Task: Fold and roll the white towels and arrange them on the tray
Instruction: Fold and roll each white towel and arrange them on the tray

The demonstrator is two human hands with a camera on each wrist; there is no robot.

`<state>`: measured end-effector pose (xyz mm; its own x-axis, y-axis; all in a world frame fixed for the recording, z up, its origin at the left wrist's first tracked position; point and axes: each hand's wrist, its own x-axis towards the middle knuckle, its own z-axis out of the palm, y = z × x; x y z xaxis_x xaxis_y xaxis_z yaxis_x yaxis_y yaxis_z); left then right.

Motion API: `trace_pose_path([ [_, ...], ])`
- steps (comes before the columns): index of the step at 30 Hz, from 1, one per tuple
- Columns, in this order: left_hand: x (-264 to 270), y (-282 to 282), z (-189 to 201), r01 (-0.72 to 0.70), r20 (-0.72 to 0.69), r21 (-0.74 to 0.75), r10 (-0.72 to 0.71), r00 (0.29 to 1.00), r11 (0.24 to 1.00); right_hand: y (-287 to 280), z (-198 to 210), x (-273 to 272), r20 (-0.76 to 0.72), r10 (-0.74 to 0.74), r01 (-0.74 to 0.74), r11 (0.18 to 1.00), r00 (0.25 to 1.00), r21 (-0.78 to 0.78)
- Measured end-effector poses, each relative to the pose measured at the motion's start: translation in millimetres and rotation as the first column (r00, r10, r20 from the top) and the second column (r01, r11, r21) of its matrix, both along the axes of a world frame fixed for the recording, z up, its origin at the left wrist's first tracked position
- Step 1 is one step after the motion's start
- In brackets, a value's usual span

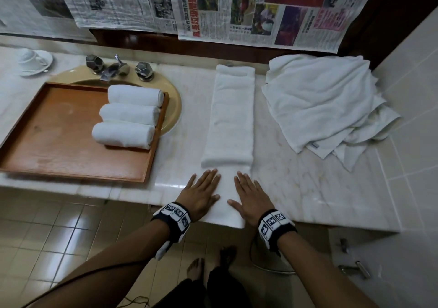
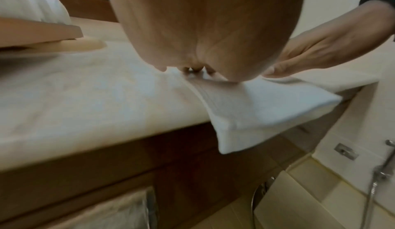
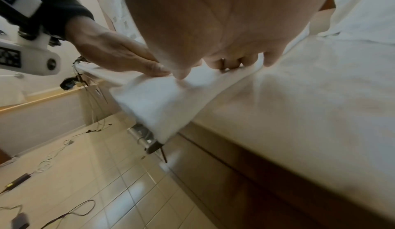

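Your left hand (image 1: 201, 194) and right hand (image 1: 251, 196) lie flat, fingers straight, side by side on the near end of the long folded white towel (image 1: 231, 118) on the marble counter (image 1: 308, 184). Three rolled white towels (image 1: 129, 115) sit in the wooden tray (image 1: 59, 146).

Head view: high, facing forward and down over the tabletop (image 1: 308, 184); takes in both hands, wall and floor.
Left wrist view: very near, under the left hand (image 2: 205, 26), facing along it to the right; right hand (image 2: 320, 50) beyond.
Right wrist view: very near, under the right hand (image 3: 224, 21), facing left; left hand (image 3: 115, 53) beyond.
Shared by all three: the folded towel (image 1: 228, 122) end overhanging the tabletop edge.
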<state>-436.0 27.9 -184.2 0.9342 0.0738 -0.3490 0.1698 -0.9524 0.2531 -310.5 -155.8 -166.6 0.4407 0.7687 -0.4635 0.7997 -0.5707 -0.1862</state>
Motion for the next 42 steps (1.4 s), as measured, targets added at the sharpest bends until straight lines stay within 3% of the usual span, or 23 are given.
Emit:
trace_pose_path([
  [7,54.0,29.0,15.1,-0.013,-0.135,-0.026,0.010,0.991,1.000,38.3,13.6,33.6,0.015,-0.024,0.025,0.997,1.000,-0.078],
  [11,51.4,33.6,20.1,0.031,-0.156,0.010,-0.029,0.987,0.999,25.6,21.4,5.0,0.084,0.072,-0.078,0.994,0.994,0.071],
  [13,48.2,31.4,22.7,0.019,-0.135,0.021,-0.016,0.991,1.000,8.4,16.4,-16.3,0.103,0.069,-0.088,0.977,0.992,0.192],
  [15,43.8,28.6,24.2,0.022,-0.065,0.021,-0.020,0.998,1.000,-5.4,12.0,-32.1,0.057,0.035,-0.045,0.981,0.998,0.188],
  [19,19.3,21.3,25.6,0.108,0.222,-0.062,-0.092,0.971,0.992,-18.3,2.6,-48.7,-0.003,-0.057,0.057,0.979,0.998,0.195],
  [21,2.3,18.6,25.2,0.156,0.193,-0.114,-0.132,0.972,0.981,-18.7,1.1,-52.1,-0.001,-0.084,0.082,0.970,0.996,0.231],
  [25,-24.9,16.6,24.1,0.214,0.127,-0.080,-0.203,0.971,0.974,-21.3,2.0,-54.5,-0.001,-0.143,0.138,0.955,0.990,0.264],
  [33,-26.3,15.7,33.4,0.099,0.097,-0.147,-0.085,0.992,0.984,-28.1,3.2,-50.4,0.016,-0.232,0.214,0.922,0.973,0.322],
  [37,-19.7,17.3,36.2,-0.032,0.071,-0.227,0.050,0.996,0.973,-27.5,11.5,-44.5,-0.157,-0.364,0.396,0.824,0.918,0.405],
  [42,-14.9,20.1,34.4,-0.178,0.022,-0.273,0.191,0.981,0.945,-20.7,14.8,-35.9,-0.248,-0.434,0.500,0.765,0.866,0.407],
])
